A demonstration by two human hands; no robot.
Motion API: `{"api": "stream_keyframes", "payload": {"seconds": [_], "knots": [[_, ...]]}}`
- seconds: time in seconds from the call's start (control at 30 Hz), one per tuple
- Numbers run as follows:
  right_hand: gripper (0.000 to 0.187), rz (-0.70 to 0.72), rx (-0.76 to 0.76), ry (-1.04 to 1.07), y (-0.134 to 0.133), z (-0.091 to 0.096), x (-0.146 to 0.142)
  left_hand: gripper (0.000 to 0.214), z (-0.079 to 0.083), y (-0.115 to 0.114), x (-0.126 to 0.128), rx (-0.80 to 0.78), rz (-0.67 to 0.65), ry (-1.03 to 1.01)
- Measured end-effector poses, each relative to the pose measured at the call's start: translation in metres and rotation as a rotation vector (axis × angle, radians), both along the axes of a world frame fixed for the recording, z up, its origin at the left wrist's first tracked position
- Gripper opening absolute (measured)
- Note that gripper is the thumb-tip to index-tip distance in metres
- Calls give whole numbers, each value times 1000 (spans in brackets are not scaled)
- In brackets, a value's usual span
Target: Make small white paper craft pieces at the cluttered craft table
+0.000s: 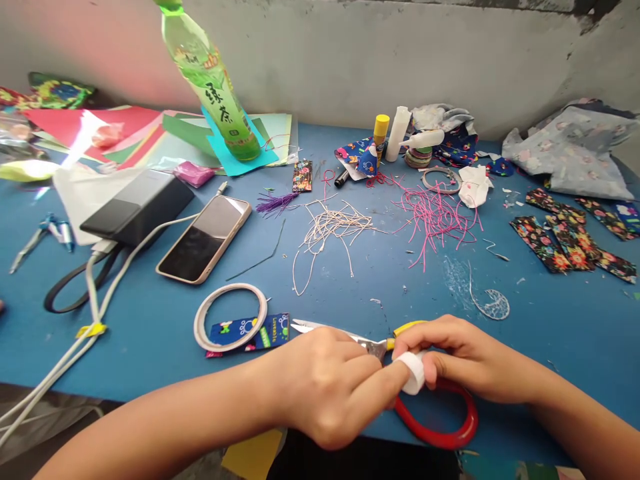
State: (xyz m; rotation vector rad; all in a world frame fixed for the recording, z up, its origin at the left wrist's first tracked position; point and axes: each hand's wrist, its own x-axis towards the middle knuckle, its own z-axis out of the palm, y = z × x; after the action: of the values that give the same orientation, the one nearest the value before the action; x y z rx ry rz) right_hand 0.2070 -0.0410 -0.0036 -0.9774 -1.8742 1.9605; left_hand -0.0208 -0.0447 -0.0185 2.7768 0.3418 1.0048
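Note:
My left hand [325, 383] and my right hand [465, 360] meet at the table's front edge. Together they pinch a red ring [450, 433], with a white strip [413, 372] wrapped round it where the fingers touch. Both hands have their fingers closed on it. Scissors with yellow handles [365, 337] lie on the blue table [150, 327] just behind the hands. A roll of thin tape [230, 315] rests on a blue patterned fabric strip [260, 331] to the left.
A phone [205, 238], a power bank [135, 207] with white cables, a green tea bottle [210, 80], coloured paper, pink cords [435, 217], pale cords [330, 227], glue sticks [381, 133], floral fabric strips [570, 240] and a fabric heap [570, 150] lie about.

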Motion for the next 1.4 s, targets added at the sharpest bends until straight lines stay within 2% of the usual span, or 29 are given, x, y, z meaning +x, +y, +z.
{"api": "stream_keyframes", "payload": {"seconds": [0.17,0.37,0.5,0.57,0.73,0.97,1.07,1.27,1.4], "knots": [[34,-13,0,25,-2,-1,0,18,5,3,2,-14,17,-22],[29,-23,-100,64,-6,-1,-5,13,11,3,7,197,67,87],[29,-37,-141,94,-6,-2,-8,12,10,4,7,239,88,98],[29,-48,-166,105,-6,-2,-8,15,8,4,7,179,59,110],[29,-90,-209,113,-6,-5,-3,10,6,5,2,-115,13,105],[27,-30,-193,52,-3,-8,-3,19,27,14,-6,-419,-76,337],[25,2,-173,5,-2,-10,-5,22,31,14,-6,-405,-61,408],[23,-17,-174,-3,-4,-10,-4,20,26,11,-7,-402,-31,414],[22,-46,-158,-6,-3,-10,-4,24,25,11,-8,-308,0,396]]}}
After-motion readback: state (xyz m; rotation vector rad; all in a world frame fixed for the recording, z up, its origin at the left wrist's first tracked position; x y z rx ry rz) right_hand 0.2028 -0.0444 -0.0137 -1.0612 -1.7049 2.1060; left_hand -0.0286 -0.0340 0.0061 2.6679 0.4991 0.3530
